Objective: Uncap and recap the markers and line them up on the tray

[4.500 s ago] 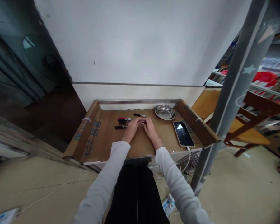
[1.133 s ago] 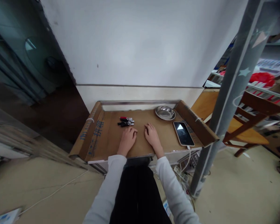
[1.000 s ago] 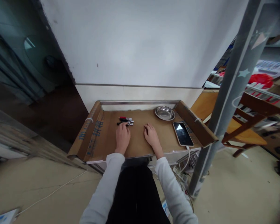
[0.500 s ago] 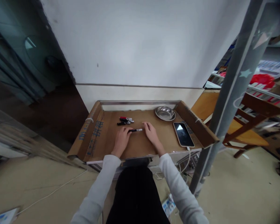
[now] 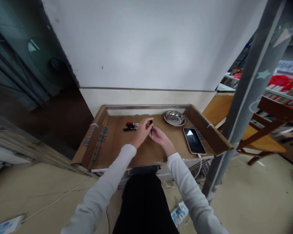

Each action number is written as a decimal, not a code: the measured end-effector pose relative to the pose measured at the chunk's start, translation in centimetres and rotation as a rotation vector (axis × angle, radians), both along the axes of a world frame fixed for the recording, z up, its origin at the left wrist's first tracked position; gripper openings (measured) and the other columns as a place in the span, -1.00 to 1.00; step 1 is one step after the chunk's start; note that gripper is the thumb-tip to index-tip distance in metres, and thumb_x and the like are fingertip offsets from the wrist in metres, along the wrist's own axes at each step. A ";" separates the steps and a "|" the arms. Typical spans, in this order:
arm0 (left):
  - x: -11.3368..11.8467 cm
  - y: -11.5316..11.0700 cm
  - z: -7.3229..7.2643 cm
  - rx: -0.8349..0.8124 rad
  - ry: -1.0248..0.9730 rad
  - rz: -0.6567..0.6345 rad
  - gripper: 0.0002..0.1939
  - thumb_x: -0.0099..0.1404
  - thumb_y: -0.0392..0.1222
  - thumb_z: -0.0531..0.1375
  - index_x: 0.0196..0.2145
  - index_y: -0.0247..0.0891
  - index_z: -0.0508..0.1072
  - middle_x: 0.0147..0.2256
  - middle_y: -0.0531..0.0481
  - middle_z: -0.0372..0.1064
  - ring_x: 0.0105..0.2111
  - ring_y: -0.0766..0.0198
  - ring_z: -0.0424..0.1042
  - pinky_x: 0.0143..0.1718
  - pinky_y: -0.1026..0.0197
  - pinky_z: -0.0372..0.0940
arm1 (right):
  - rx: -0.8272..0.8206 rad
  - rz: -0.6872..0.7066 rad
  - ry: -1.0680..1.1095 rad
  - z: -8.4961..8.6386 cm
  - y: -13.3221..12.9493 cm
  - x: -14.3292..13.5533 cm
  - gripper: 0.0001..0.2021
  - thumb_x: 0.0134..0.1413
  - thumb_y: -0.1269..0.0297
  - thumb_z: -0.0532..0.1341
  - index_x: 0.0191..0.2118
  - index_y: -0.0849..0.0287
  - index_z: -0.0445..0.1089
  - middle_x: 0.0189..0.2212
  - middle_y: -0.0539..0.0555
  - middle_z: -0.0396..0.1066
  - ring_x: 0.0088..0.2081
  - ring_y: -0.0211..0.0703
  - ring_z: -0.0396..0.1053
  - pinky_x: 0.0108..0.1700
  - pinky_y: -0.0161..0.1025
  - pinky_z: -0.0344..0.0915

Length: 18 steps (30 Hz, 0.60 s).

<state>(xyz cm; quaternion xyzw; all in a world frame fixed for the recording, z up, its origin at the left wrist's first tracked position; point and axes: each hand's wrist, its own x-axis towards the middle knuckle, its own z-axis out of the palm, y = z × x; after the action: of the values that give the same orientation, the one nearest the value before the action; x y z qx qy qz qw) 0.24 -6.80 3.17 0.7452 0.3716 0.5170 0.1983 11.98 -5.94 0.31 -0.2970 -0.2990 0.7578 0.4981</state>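
A black marker pen [image 5: 151,122] stands roughly upright between my two hands, above the cardboard. Its dark upper end shows at the fingertips of my left hand [image 5: 142,131], which is closed on it. Lower down, my right hand [image 5: 160,136] pinches the pen's bottom end, its palm turned partly up. Fingers cover the pen's middle. Just left of my left hand lie several pens in a loose pile, a red pen [image 5: 129,123] at the back and a black pen [image 5: 129,129] at the front; the hand hides their right ends.
The cardboard-lined tray [image 5: 112,152] has raised side flaps. A round steel bowl [image 5: 174,119] sits at its back right. In front of that lies a phone [image 5: 194,141] with a white cable. A grey pole [image 5: 241,97] rises beyond the right flap, near a wooden chair [image 5: 263,139].
The pen has gone from lying flat in my left hand to upright between both hands. My left hand moved right and away from me, and my right hand closed on the pen's lower end.
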 end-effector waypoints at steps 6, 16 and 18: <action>-3.0 3.5 0.3 -0.238 -0.403 0.065 -0.68 0.15 -0.18 0.20 -0.12 -0.30 0.40 -0.21 -0.10 0.43 -0.24 0.27 0.43 -0.14 0.18 0.33 | -0.154 0.097 0.134 1.1 -0.6 2.5 -0.75 0.19 0.47 -0.06 -0.20 0.32 0.36 -0.39 0.08 0.46 -0.44 -0.44 0.39 -0.38 -0.58 0.36; -3.7 5.6 -2.7 -0.321 0.056 0.036 -0.82 0.10 -0.15 0.23 -0.32 -0.26 0.43 -0.34 -0.03 0.43 -0.29 0.22 0.40 -0.20 0.14 0.27 | 0.304 -0.153 -0.380 -1.4 0.1 3.8 -0.78 0.06 0.34 0.17 -0.16 0.21 0.45 -0.25 0.08 0.49 -0.21 -0.27 0.43 0.02 -0.24 0.31; -3.4 5.7 -2.8 -0.236 0.303 0.045 -0.84 0.12 -0.15 0.22 -0.32 -0.22 0.42 -0.34 -0.01 0.43 -0.24 0.18 0.37 -0.13 0.08 0.19 | 0.497 -0.204 -0.652 -1.9 0.2 3.4 -0.78 0.05 0.31 0.18 -0.17 0.16 0.46 -0.23 0.07 0.49 -0.19 -0.21 0.42 0.02 -0.13 0.29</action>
<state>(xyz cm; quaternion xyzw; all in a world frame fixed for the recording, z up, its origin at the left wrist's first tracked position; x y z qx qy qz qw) -3.19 -1.09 0.36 0.7777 0.4717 0.3558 0.2146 15.39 -5.76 -1.63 -0.4201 -0.5837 0.4757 0.5064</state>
